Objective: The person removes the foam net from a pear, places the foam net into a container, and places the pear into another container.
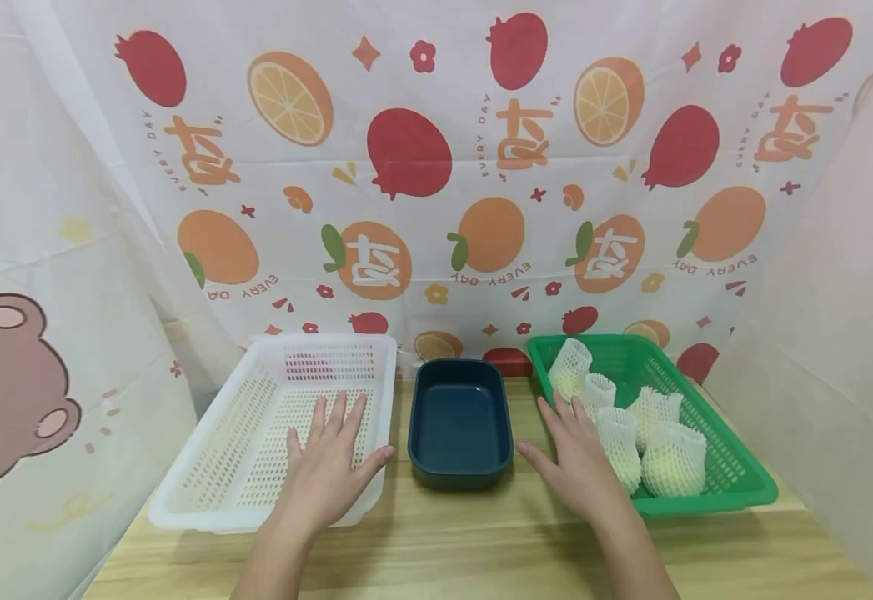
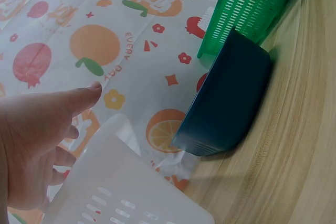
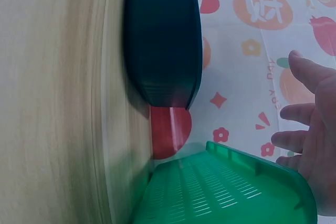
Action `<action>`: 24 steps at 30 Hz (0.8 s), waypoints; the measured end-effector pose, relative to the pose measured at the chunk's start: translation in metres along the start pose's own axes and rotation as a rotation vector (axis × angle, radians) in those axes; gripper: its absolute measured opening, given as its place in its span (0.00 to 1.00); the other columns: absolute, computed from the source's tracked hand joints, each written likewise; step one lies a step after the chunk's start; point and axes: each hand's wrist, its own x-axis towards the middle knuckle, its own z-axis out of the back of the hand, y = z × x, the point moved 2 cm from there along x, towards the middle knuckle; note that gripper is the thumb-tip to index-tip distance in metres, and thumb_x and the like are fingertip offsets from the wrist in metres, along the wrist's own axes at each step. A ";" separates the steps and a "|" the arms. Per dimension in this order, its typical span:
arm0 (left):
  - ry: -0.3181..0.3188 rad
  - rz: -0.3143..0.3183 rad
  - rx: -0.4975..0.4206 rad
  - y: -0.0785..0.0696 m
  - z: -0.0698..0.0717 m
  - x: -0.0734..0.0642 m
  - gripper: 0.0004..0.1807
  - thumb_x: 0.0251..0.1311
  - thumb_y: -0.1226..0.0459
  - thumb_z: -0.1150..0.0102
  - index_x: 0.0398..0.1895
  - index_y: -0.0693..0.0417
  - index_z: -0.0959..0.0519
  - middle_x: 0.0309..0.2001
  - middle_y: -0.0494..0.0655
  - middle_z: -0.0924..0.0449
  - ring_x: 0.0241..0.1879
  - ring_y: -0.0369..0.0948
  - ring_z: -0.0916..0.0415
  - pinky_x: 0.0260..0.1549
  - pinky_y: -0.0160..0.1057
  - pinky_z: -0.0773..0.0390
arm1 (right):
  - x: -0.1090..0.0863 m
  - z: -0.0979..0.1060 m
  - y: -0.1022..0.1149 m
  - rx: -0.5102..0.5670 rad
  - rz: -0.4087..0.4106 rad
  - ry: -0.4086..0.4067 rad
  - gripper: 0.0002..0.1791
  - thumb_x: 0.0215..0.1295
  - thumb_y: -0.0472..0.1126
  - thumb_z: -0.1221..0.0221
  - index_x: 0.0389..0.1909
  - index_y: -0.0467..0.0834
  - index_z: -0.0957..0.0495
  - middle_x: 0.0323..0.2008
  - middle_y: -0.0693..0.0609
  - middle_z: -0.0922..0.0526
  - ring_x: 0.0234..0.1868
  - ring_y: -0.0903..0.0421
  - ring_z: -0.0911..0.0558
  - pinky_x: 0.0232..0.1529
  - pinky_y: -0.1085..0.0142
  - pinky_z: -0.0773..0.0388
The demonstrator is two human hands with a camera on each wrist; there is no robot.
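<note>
My left hand (image 1: 327, 471) hovers over the right side of a white plastic basket (image 1: 214, 517), its fingers spread and nothing held. The slotted bottom of that basket is bare. My right hand (image 1: 577, 462), also with spread fingers and holding nothing, is over the left rim of a green basket (image 1: 736, 446). Several round, pale yellow-green fruits in white foam net sleeves (image 1: 674, 467) lie in the green basket; the hand partly covers some of them. Between the hands stands a dark blue rectangular dish (image 1: 460, 429) with nothing in it. Both wrist views show the hands above the basket rims.
All three containers stand on a light wooden table (image 1: 466, 550). Close behind them hangs a white curtain (image 1: 436, 225) printed with fruit. More cloth (image 1: 38, 208) with a bear print hangs at the left, and a plain pale sheet (image 1: 826, 333) at the right.
</note>
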 end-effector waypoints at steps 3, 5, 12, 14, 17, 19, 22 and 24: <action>0.003 -0.002 0.000 0.000 -0.001 0.000 0.50 0.59 0.30 0.53 0.77 0.47 0.45 0.77 0.60 0.51 0.76 0.61 0.65 0.62 0.78 0.64 | 0.000 0.002 -0.001 0.004 -0.007 -0.003 0.50 0.62 0.77 0.57 0.77 0.49 0.46 0.78 0.45 0.52 0.78 0.38 0.59 0.69 0.33 0.49; 0.006 -0.002 0.001 -0.001 -0.001 0.001 0.50 0.59 0.30 0.53 0.77 0.47 0.46 0.77 0.60 0.51 0.76 0.61 0.65 0.62 0.78 0.64 | 0.001 0.004 -0.003 0.008 -0.009 -0.013 0.50 0.63 0.76 0.56 0.77 0.49 0.46 0.78 0.46 0.52 0.78 0.38 0.59 0.69 0.33 0.49; -0.010 -0.028 -0.026 -0.005 -0.003 0.002 0.48 0.60 0.32 0.51 0.77 0.46 0.46 0.77 0.58 0.50 0.76 0.60 0.61 0.63 0.76 0.60 | 0.002 0.025 -0.011 0.013 0.023 -0.129 0.43 0.67 0.62 0.43 0.75 0.44 0.42 0.76 0.39 0.45 0.76 0.35 0.53 0.68 0.32 0.48; -0.024 -0.049 -0.038 -0.009 -0.005 0.003 0.47 0.61 0.34 0.48 0.77 0.46 0.45 0.77 0.56 0.48 0.76 0.59 0.58 0.65 0.75 0.57 | 0.002 0.033 -0.017 0.020 0.016 -0.174 0.42 0.66 0.59 0.41 0.74 0.43 0.41 0.75 0.38 0.43 0.76 0.35 0.51 0.68 0.32 0.48; -0.054 -0.099 -0.064 -0.017 -0.009 0.003 0.44 0.62 0.38 0.45 0.76 0.48 0.43 0.76 0.55 0.45 0.76 0.57 0.54 0.66 0.72 0.52 | 0.001 0.044 -0.028 0.035 -0.022 -0.213 0.42 0.65 0.56 0.38 0.74 0.43 0.41 0.74 0.37 0.42 0.75 0.35 0.49 0.67 0.32 0.46; -0.076 -0.138 -0.077 -0.024 -0.012 0.003 0.43 0.63 0.39 0.44 0.75 0.50 0.41 0.75 0.54 0.42 0.75 0.56 0.50 0.67 0.70 0.48 | 0.000 0.050 -0.037 0.046 -0.056 -0.209 0.43 0.64 0.55 0.37 0.75 0.43 0.43 0.74 0.37 0.43 0.75 0.34 0.48 0.67 0.33 0.45; -0.102 -0.196 -0.111 -0.033 -0.019 0.001 0.41 0.63 0.41 0.42 0.74 0.51 0.38 0.73 0.53 0.39 0.74 0.54 0.46 0.67 0.65 0.43 | -0.002 0.058 -0.051 0.066 -0.105 -0.163 0.46 0.64 0.53 0.36 0.76 0.42 0.47 0.74 0.36 0.44 0.74 0.33 0.46 0.66 0.33 0.44; -0.116 -0.226 -0.134 -0.038 -0.023 -0.001 0.40 0.63 0.42 0.41 0.72 0.52 0.36 0.72 0.53 0.37 0.73 0.53 0.43 0.68 0.62 0.40 | -0.004 0.060 -0.059 0.081 -0.137 -0.112 0.47 0.64 0.53 0.37 0.77 0.43 0.49 0.74 0.35 0.44 0.73 0.33 0.45 0.66 0.33 0.42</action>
